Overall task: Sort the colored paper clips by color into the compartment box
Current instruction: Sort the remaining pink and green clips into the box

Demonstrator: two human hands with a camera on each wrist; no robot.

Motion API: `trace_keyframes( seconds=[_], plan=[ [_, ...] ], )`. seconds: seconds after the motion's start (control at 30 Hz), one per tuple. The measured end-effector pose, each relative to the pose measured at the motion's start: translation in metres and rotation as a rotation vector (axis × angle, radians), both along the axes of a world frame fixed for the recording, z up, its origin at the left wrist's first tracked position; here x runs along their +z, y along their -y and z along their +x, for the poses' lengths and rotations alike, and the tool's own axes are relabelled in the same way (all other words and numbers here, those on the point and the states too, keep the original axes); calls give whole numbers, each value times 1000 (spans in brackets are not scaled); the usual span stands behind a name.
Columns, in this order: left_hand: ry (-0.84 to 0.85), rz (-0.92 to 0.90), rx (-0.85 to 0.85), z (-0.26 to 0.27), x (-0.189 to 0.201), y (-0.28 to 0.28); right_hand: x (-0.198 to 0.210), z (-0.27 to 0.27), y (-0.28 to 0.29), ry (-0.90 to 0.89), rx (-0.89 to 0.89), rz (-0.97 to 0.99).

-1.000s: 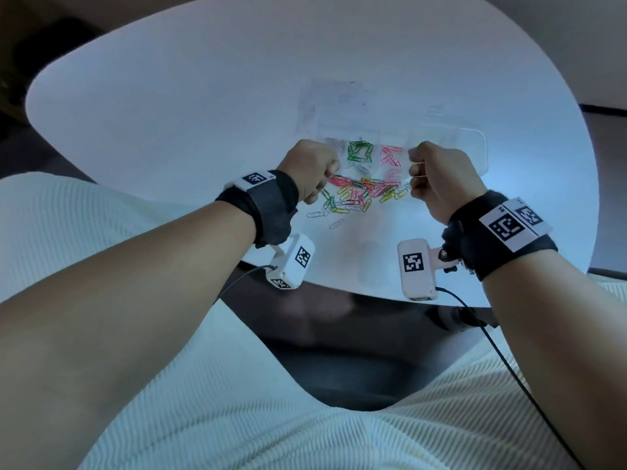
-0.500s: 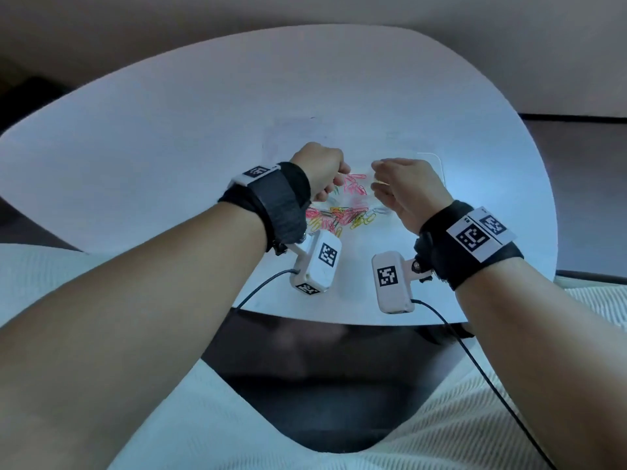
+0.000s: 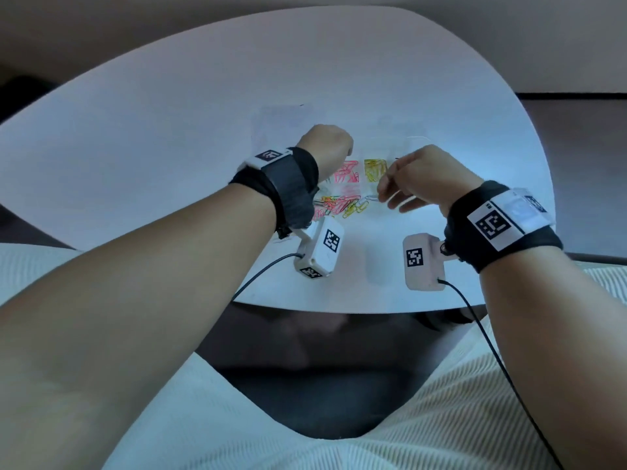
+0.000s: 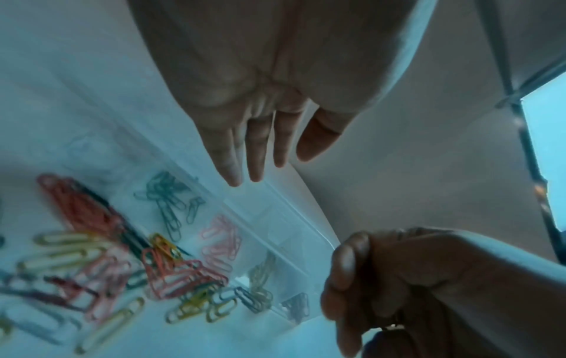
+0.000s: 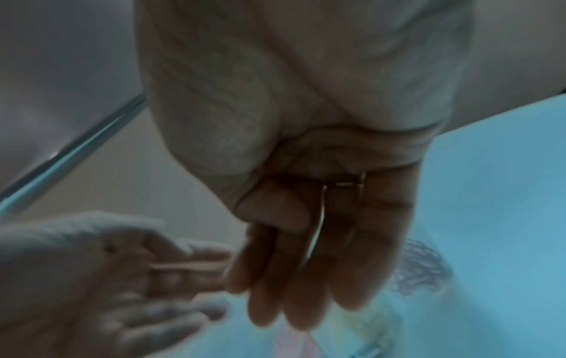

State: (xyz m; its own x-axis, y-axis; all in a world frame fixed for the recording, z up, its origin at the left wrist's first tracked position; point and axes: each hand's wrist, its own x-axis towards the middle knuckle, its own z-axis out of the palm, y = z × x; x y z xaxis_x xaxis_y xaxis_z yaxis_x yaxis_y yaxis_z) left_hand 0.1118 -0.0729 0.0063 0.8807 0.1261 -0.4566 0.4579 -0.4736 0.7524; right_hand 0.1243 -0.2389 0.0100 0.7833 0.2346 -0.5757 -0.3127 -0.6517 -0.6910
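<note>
A clear compartment box [image 3: 405, 144] lies on the white table, with pink clips [image 3: 346, 172] and yellow clips [image 3: 375, 169] in separate cells. In the left wrist view, green clips [image 4: 168, 201] fill another cell. A loose mixed pile of clips [image 3: 339, 205] sits just in front of the box. My left hand [image 3: 325, 147] hovers over the box's left part, fingers [image 4: 256, 155] straight and holding nothing. My right hand [image 3: 407, 184] hangs at the pile's right edge with fingers [image 5: 291, 278] extended downward beside a pale clip [image 3: 371, 198]; I see nothing between them.
The rounded white table [image 3: 169, 130] spreads wide to the left and behind the box. Its near edge runs just below the two wrist cameras [image 3: 319, 252]. Cables [image 3: 481, 327] trail from both wrists toward my lap.
Both hands were curled over the clips earlier. Now the left hand has straightened its fingers above the box. The right hand has uncurled and dropped toward the pile's right edge.
</note>
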Motion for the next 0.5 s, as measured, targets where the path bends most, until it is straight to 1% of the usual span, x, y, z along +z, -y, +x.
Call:
trace_keyframes(
  seconds=[0.03,0.1,0.2,0.27,0.33,0.43,0.5],
  plan=[
    [38,-39,56,-5,3,-3,-3,-1,0,-4,51,-58],
    [110,12,122,-20,5,-10,-14,-4,0,30,125,-150],
    [130,154,52,-45,2,-19,-37,-11,-6,136,229,-233],
    [104,258,-7,-64,-11,-30,-51,-17,-11,217,264,-298],
    [13,314,-23,-81,-26,-42,-63,-24,-13,285,284,-362],
    [-107,404,-100,-100,-44,-51,-75,-33,-12,364,292,-418],
    [-98,433,-161,-102,-49,-49,-77,-36,-12,385,262,-430]
  ],
)
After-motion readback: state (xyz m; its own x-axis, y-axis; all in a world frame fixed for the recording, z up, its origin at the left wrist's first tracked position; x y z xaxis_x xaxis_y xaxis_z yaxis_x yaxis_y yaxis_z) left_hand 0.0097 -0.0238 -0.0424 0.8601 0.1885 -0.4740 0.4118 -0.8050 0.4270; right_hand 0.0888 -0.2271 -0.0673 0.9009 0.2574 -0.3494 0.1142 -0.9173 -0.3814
